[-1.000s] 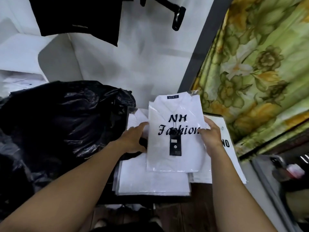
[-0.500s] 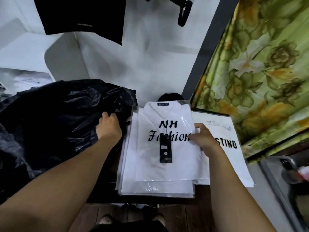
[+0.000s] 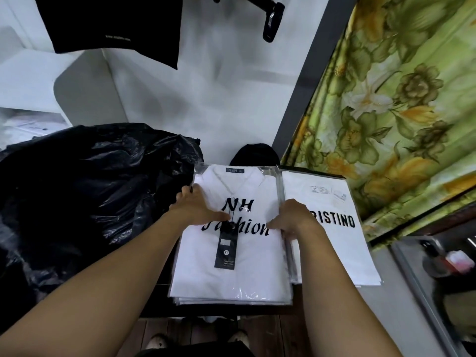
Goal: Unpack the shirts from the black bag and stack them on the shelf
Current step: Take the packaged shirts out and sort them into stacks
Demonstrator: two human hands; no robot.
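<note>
A white wall (image 3: 206, 99) fills the back, softly shadowed in dim, even light. A black garment (image 3: 116, 24) hangs against it at the top, with a black hook (image 3: 273, 21) to its right. On the left a white panel (image 3: 33, 76) juts out from the wall. A dark grey post (image 3: 304, 81) slants up the wall's right edge — beyond it hangs a curtain (image 3: 399, 112), green with yellow and white flowers. Below lies a floor (image 3: 270, 333) of dark wood planks. At lower right stands a grey metal frame (image 3: 414, 292), blurred.
</note>
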